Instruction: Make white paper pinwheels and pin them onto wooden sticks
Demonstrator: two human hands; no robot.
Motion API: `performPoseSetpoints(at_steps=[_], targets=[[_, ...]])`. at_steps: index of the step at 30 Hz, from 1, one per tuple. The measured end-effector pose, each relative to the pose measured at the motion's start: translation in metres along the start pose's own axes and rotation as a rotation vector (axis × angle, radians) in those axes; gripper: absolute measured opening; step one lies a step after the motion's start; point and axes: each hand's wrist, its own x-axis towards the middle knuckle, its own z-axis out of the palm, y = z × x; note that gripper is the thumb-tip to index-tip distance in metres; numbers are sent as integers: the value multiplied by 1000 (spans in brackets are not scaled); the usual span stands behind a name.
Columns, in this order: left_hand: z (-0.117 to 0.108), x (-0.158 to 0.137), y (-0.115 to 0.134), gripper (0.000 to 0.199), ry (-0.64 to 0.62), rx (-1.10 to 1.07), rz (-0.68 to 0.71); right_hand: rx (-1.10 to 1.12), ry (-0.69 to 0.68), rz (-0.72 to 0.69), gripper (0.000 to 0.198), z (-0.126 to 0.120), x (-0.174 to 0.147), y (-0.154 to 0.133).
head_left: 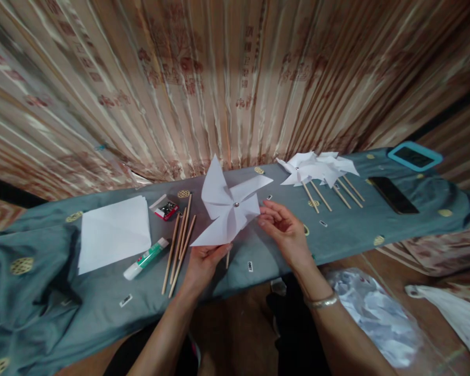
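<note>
A white paper pinwheel (229,222) with a shiny pin at its centre stands in front of me, its blades curled and pointed. My left hand (203,266) grips it from below, the thumb over the lower blade; part of a wooden stick shows beneath, and where it meets the paper is hidden. At the right blade's edge is my right hand (284,230), its fingers loosely bent and apart, fingertips at the paper. Several wooden sticks (179,250) lie left of the pinwheel, beside a green and white glue stick (145,259) and a small red and white box of pins (164,208).
White paper sheets (115,232) lie stacked at the left. Several pinwheels on sticks (317,169) rest at the right rear. A dark phone (394,195) and a blue-framed device (415,155) are farther right on the teal cloth (337,235). A plastic bag of paper (376,313) sits on the floor.
</note>
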Motion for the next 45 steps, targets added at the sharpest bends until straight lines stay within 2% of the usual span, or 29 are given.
performPoseSetpoints(at_steps=[4, 8, 13, 16, 20, 24, 27, 29, 33, 38, 42, 45], targets=[[1, 1, -7, 17, -14, -3, -21, 65, -77, 71, 40, 9, -3, 1], [-1, 2, -7, 20, -18, -8, -36, 185, -147, 227, 39, 20, -14, -2], [-5, 1, -1, 19, 12, 38, -22, 295, -419, 481, 42, 32, -31, -6], [-5, 1, 1, 19, 33, 25, -45, 265, -512, 542, 45, 27, -30, -8], [-2, 2, 4, 19, 49, -9, -8, 114, -426, 493, 38, 9, -17, -12], [-2, 1, 7, 21, 40, -35, -8, -68, -259, 345, 35, -6, -6, -13], [-3, -1, 6, 20, 24, 6, -14, -63, -57, 181, 36, -8, -2, -12], [-4, -2, 5, 18, 17, 43, -25, -18, 8, 106, 39, -5, -2, -10], [-4, -4, 1, 17, -14, 70, -49, 66, -50, 105, 41, 3, -4, -8], [-4, -3, -1, 20, 0, 12, -21, 85, -117, 212, 46, 13, -11, -7], [-6, -3, 5, 18, -12, 18, 5, 150, -252, 313, 51, 29, -29, -7], [-7, -3, 10, 22, -10, 9, -55, 153, -348, 367, 57, 33, -40, -5]])
